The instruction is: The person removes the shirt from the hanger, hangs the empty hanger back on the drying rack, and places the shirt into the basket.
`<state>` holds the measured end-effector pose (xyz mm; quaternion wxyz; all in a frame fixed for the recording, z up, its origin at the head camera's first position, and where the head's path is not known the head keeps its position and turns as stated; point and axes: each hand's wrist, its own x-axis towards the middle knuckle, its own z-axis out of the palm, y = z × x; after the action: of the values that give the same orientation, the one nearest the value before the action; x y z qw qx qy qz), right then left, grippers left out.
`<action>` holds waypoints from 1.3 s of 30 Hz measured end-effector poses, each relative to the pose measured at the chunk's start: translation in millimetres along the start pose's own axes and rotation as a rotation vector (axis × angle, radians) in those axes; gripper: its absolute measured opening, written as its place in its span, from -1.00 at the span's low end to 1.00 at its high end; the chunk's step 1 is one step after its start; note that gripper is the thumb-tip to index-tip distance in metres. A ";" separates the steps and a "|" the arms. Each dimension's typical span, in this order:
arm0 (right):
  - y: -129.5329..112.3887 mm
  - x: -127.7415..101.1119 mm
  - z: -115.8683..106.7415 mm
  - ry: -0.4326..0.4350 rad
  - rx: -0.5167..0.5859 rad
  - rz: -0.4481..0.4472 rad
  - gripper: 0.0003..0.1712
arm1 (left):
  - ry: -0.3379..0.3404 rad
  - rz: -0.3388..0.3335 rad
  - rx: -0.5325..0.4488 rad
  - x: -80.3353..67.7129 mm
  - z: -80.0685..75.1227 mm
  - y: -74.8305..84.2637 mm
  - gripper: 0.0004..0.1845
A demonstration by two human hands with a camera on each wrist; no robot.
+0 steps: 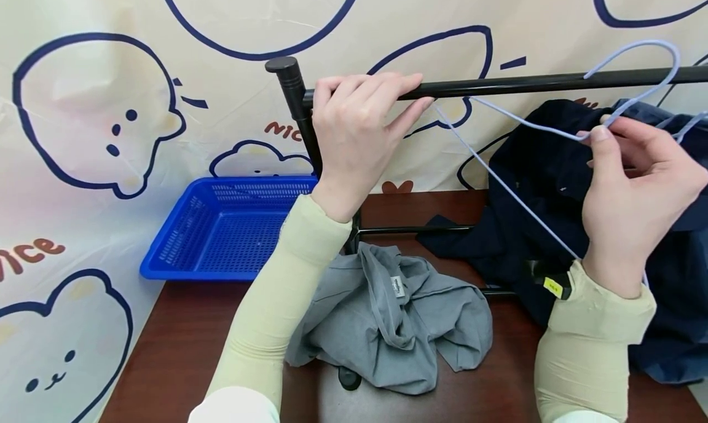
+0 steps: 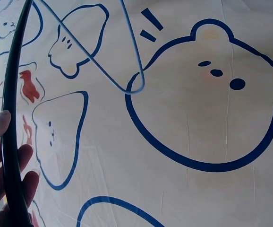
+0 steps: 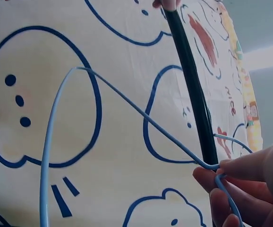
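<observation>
A black clothes rail (image 1: 525, 83) crosses the upper part of the head view. My left hand (image 1: 376, 97) grips it near its left post, fingers (image 2: 27, 158) laid over the bar (image 2: 11, 94). A light blue wire hanger (image 1: 636, 45) has its hook looped over the rail at the right. My right hand (image 1: 600, 128) pinches the hanger at its neck, just below the rail. In the right wrist view the fingertips (image 3: 231, 172) pinch the wire (image 3: 127, 101) next to the bar (image 3: 191, 71). A dark navy garment (image 1: 531, 183) lies behind the hanger.
A crumpled grey garment (image 1: 393, 318) lies on the brown table (image 1: 182, 337) between my forearms. A blue plastic basket (image 1: 232, 226) stands at the back left. A cream curtain with cartoon bears (image 1: 99, 115) closes off the back and left.
</observation>
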<state>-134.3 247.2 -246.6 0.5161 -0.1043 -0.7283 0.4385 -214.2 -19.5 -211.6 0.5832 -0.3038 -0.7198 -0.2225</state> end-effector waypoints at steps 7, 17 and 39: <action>9.3 11.1 4.2 0.045 -0.029 0.025 -0.81 | -0.003 -0.005 -0.013 0.0 -0.4 -0.1 -0.66; 29.9 15.1 11.1 0.058 -0.126 0.013 -0.79 | -0.012 -0.008 -0.003 -0.6 -0.1 0.1 -0.66; 37.0 3.0 2.9 0.063 -0.242 -0.052 -0.76 | -0.005 -0.003 -0.001 -0.6 -0.6 0.1 -0.65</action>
<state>-149.2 269.4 -272.5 0.5337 -0.1606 -0.7617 0.3304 -213.6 -19.9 -212.1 0.5808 -0.3037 -0.7216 -0.2229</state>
